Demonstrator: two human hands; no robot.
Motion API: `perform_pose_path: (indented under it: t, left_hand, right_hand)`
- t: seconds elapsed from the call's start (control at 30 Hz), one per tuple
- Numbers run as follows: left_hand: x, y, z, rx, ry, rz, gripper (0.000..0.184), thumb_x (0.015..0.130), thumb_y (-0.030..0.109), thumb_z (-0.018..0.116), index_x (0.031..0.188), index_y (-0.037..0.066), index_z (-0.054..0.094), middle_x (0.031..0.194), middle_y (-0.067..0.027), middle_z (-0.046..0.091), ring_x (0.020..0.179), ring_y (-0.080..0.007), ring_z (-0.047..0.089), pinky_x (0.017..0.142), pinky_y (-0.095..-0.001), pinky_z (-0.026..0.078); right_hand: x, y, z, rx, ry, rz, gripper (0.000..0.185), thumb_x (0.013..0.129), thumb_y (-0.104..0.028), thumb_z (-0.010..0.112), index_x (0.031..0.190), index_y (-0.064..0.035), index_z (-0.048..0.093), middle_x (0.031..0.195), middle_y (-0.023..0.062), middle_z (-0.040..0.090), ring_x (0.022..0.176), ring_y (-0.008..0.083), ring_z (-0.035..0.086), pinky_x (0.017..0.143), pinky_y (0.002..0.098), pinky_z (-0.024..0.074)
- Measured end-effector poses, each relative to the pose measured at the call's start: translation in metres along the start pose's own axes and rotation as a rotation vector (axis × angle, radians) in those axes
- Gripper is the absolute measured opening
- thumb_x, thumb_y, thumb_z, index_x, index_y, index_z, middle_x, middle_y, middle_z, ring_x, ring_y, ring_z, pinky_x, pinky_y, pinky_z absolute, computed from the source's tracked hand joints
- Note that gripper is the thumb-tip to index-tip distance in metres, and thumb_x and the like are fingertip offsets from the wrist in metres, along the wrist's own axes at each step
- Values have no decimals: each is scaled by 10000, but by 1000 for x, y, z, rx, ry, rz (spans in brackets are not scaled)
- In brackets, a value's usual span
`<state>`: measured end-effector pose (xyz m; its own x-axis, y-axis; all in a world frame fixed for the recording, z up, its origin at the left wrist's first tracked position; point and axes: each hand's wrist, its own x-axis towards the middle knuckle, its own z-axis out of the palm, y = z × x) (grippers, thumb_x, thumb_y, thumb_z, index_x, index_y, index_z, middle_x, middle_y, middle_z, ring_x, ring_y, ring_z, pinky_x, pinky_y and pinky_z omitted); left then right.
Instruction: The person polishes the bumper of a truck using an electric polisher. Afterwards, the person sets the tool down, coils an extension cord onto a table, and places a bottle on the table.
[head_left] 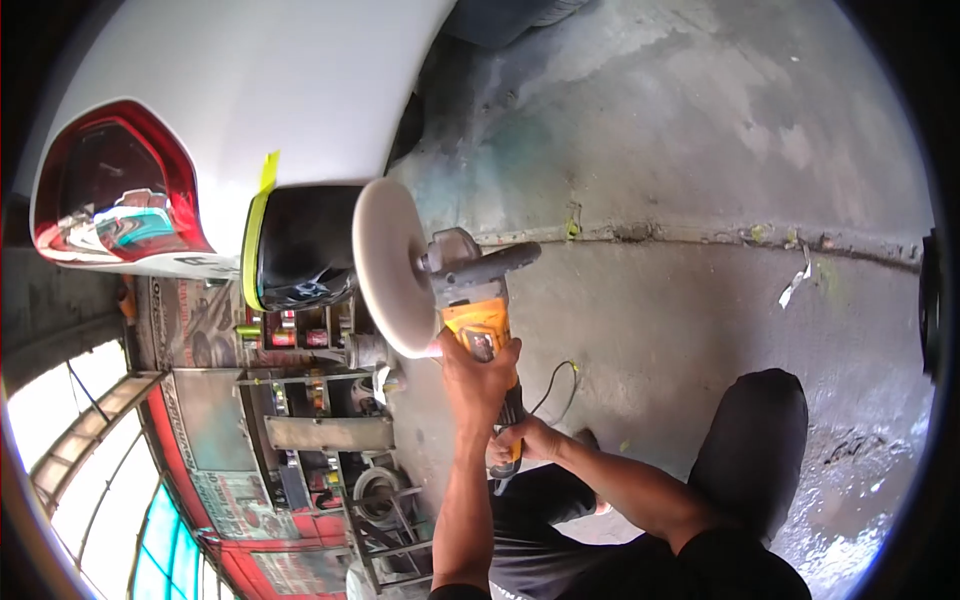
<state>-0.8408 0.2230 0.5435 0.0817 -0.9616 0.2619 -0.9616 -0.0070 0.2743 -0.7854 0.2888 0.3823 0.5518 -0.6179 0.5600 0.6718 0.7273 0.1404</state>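
Note:
A yellow-and-black power polisher point(480, 325) with a large round white pad point(390, 265) is between my hands. Closed around the front of its body is my left hand point(475, 380), near the pad's lower edge. My right hand point(525, 440) grips the rear handle, where a cord trails off. The pad faces a glossy black bumper corner point(305, 235) and overlaps it in view; whether they touch I cannot tell. Yellow tape point(256, 235) runs along the border between the black part and the white car body point(270, 80). A black side handle point(510, 258) juts from the polisher's head, held by neither hand.
A red tail light point(120, 185) sits on the car beside the taped part. Metal shelves point(330, 432) with cans and coiled items stand beyond the car. The concrete floor point(640, 310) has a rough seam, and a thin cord loop point(560, 385) lies near my foot.

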Motion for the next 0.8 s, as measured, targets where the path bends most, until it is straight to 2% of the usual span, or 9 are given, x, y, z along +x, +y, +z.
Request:
perform_pose_path:
  t: [0.07, 0.1, 0.27, 0.33, 0.4, 0.5, 0.6, 0.73, 0.8]
  left_hand:
    - [-8, 0, -9, -19, -42, -95, 742, 708, 282, 840, 1232, -44, 429, 1054, -282, 674, 969, -402, 689, 846, -470, 527]
    - [-12, 1, -14, -16, -43, -123, 736, 708, 267, 844, 1233, -50, 437, 1037, -268, 684, 945, -371, 702, 826, -457, 539]
    - [-23, -11, -23, -46, -24, -148, 727, 720, 252, 842, 1252, -39, 442, 1050, -260, 693, 960, -368, 708, 849, -452, 547]
    - [-21, -9, -24, -23, -20, -140, 712, 703, 253, 850, 1229, -32, 463, 1011, -171, 680, 888, -229, 661, 776, -384, 548]
    - [-13, -5, -17, 3, -11, -84, 722, 705, 271, 849, 1231, -34, 461, 1004, -176, 683, 886, -238, 667, 781, -387, 548]
    - [3, -10, 0, -19, -71, -115, 726, 706, 288, 841, 1237, -32, 461, 996, -176, 682, 875, -255, 673, 795, -381, 549]
    - [8, -18, 10, 6, -51, -86, 736, 709, 283, 835, 1259, -27, 456, 1025, -180, 681, 878, -258, 673, 794, -380, 547]
    - [-1, -19, 13, -34, -15, -78, 761, 712, 279, 829, 1289, -28, 441, 1085, -196, 674, 924, -274, 675, 822, -391, 541]
    - [-4, -14, 7, 6, 11, -15, 782, 712, 269, 822, 1315, -31, 425, 1120, -214, 663, 983, -320, 672, 877, -419, 526]
  right_hand:
    - [-3, 7, 3, -61, 110, -7, 186, 748, -64, 715, 857, -65, 564, 654, 35, 516, 546, 162, 505, 587, 330, 416]
    - [-1, 12, 0, -39, 71, -26, 197, 741, -49, 727, 863, -67, 574, 663, 34, 533, 563, 158, 532, 598, 333, 447]
    - [-1, 24, 5, -127, 57, -34, 174, 763, -132, 758, 817, -75, 603, 670, 16, 531, 585, 148, 511, 631, 341, 443]
    - [1, 25, 2, -149, 26, -43, 170, 772, -134, 756, 823, -80, 603, 669, 14, 526, 583, 144, 505, 626, 337, 435]
    - [2, 21, -1, -67, -3, -8, 163, 783, -127, 748, 826, -75, 600, 669, 18, 526, 581, 152, 502, 624, 333, 427]
    - [-2, 5, -1, -25, 151, 20, 176, 788, -149, 730, 843, -64, 586, 662, 29, 502, 578, 171, 492, 627, 341, 421]
    - [-3, 0, -9, 27, 85, 32, 168, 779, -119, 703, 861, -76, 563, 672, 23, 510, 568, 166, 505, 619, 326, 419]
    - [-7, 5, -16, -56, 35, 25, 188, 813, -176, 701, 872, -84, 548, 669, 7, 473, 574, 153, 475, 605, 321, 400]
    - [-4, 6, -8, -20, 18, 42, 192, 795, -195, 696, 817, -72, 550, 653, 22, 478, 579, 163, 480, 637, 332, 408]
